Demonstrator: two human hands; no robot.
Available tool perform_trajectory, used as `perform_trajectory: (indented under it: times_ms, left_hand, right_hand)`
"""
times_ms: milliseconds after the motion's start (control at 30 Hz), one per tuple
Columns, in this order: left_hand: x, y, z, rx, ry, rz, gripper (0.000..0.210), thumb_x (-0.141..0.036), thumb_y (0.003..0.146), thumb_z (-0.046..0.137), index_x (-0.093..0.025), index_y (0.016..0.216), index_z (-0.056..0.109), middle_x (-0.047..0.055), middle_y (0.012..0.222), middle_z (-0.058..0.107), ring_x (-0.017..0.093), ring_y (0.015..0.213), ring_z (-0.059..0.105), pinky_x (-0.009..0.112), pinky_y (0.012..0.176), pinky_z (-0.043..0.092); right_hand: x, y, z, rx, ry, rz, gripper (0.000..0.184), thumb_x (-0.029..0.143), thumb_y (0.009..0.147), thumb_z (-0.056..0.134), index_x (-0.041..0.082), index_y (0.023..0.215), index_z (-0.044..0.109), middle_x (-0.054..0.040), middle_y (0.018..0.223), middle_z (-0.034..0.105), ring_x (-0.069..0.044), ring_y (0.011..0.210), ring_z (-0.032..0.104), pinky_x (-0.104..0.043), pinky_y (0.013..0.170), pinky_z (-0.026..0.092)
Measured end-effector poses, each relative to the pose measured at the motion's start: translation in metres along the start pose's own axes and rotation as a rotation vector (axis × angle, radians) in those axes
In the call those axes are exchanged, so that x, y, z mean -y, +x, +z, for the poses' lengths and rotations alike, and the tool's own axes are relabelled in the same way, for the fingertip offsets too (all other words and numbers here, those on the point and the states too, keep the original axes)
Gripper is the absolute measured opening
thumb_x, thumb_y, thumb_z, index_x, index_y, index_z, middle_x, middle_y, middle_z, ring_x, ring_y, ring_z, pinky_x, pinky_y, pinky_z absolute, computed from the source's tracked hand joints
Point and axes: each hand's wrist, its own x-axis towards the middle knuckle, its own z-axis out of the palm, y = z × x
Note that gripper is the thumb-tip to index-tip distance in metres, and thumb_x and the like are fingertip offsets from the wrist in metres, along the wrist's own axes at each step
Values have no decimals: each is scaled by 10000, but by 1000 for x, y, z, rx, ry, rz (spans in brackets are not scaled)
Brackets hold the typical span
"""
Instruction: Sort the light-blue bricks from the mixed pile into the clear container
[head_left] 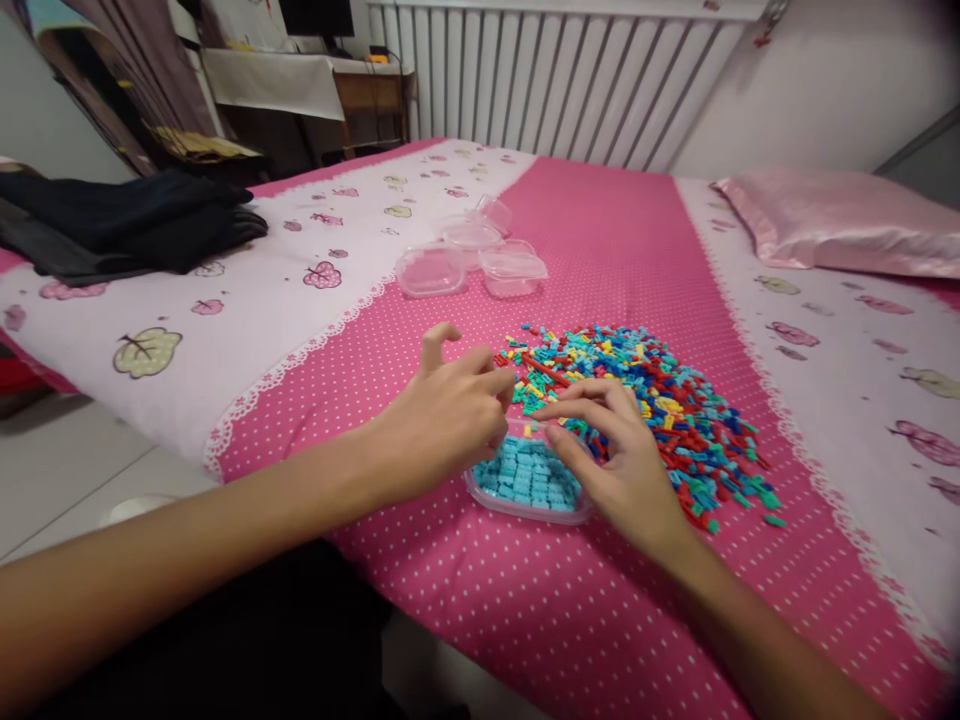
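A clear plastic container [529,515] stands on the bed's near side, with light blue building bricks [529,475] packed in rows inside it. A single yellow brick [527,431] shows at its far edge. Over the container's left side is my left hand [454,425], its index finger raised and bent and the other fingers curled; their tips are hidden, so anything held cannot be made out. My right hand [619,455] reaches over the container's right side, fingers stretched toward its far rim and thumb slightly apart. Behind it spreads a pile of mixed small bricks [675,400].
Several clear plastic containers [431,272] sit farther back on the pink dotted bedspread [600,230]. Dark folded clothes [127,225] lie at the left edge, a pink pillow [847,220] at the right. A desk [300,85] stands beyond the bed.
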Motion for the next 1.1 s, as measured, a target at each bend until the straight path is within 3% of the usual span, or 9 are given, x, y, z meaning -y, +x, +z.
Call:
perform_trajectory:
  times_ms: [200, 300, 400, 467, 567, 800, 1000, 1100]
  left_hand:
    - [0, 1, 0, 5, 11, -8, 180, -138, 800, 771, -217, 643, 730, 28, 994, 720, 251, 1042, 528, 597, 1084, 128]
    - [6, -1, -2, -4, -27, -31, 159, -183, 834, 763, -222, 681, 739, 21, 1002, 716, 240, 1022, 544, 590, 1074, 136]
    - [19, -4, -5, -61, -86, -60, 125, -241, 889, 731, -231, 765, 744, 12, 1006, 707, 226, 992, 564, 567, 1051, 156]
    - [28, -7, -5, -118, -99, -76, 101, -256, 917, 703, -233, 824, 735, 11, 1002, 697, 216, 955, 566, 542, 1029, 169]
    - [36, -9, 1, -145, -107, -85, 87, -274, 928, 689, -231, 855, 712, 7, 991, 683, 211, 919, 561, 509, 1006, 178]
    - [19, -5, 29, -68, -97, -47, 232, -271, 1057, 428, -203, 947, 621, 39, 994, 676, 214, 940, 563, 487, 992, 195]
    - [14, -8, 38, -106, -193, -168, 154, -207, 1043, 344, -190, 1121, 476, 31, 983, 658, 184, 852, 568, 458, 985, 254]
    - [17, -9, 38, -114, -218, -218, 156, -245, 1057, 335, -196, 1126, 466, 18, 958, 659, 179, 819, 576, 453, 975, 262]
  right_hand:
    - [3, 5, -6, -39, -27, -14, 176, 282, 963, 576, 307, 984, 749, -64, 1051, 592, -271, 1085, 579, -499, 972, 465]
    - [-3, 11, -22, -35, -88, -47, 185, 289, 961, 570, 308, 995, 752, -67, 1058, 606, -274, 1085, 595, -495, 971, 468]
    - [-24, 13, -53, 115, -287, -84, 203, 368, 958, 577, 311, 1032, 757, -80, 1079, 669, -301, 1061, 631, -509, 944, 473]
    - [-45, 10, -76, 282, -436, -41, 227, 408, 935, 611, 300, 1078, 752, -92, 1058, 705, -308, 984, 669, -487, 869, 503]
    - [-74, 2, -96, 406, -630, 39, 255, 349, 897, 667, 279, 1136, 723, -93, 1063, 729, -301, 934, 693, -442, 815, 518]
    - [-96, 5, -78, 426, -703, 85, 227, 245, 814, 752, 244, 1031, 685, -67, 990, 726, -261, 917, 697, -352, 761, 501]
    - [-85, 10, -76, 401, -765, 137, 185, 151, 806, 731, 242, 952, 662, -25, 856, 715, -209, 747, 670, -294, 614, 410]
    - [-73, 13, -73, 400, -773, 132, 128, 154, 850, 702, 232, 947, 672, -25, 856, 713, -203, 773, 665, -294, 641, 413]
